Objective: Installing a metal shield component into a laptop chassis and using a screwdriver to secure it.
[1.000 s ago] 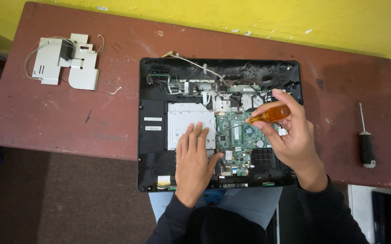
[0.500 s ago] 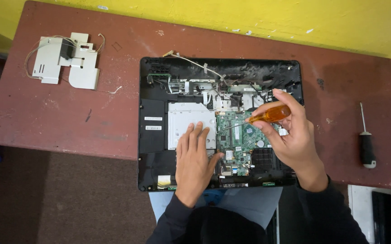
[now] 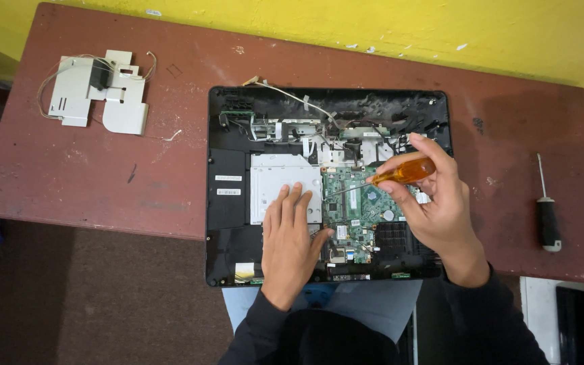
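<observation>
Orange-handled screwdriver (image 3: 400, 174) is lying leftward across the circuit board (image 3: 359, 209) — right hand (image 3: 434, 203) gripping it, left hand (image 3: 290, 233) resting flat, open.

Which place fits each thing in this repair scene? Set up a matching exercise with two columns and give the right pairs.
Things
1. orange-handled screwdriver
2. black-handled screwdriver
3. white bracket with wires
4. silver drive

Places
A. far left of the table, apart from the computer
B. held in the right hand
C. under the fingertips of the left hand
D. lying untouched at the table's right end

Pairs: 1-B, 2-D, 3-A, 4-C
</observation>
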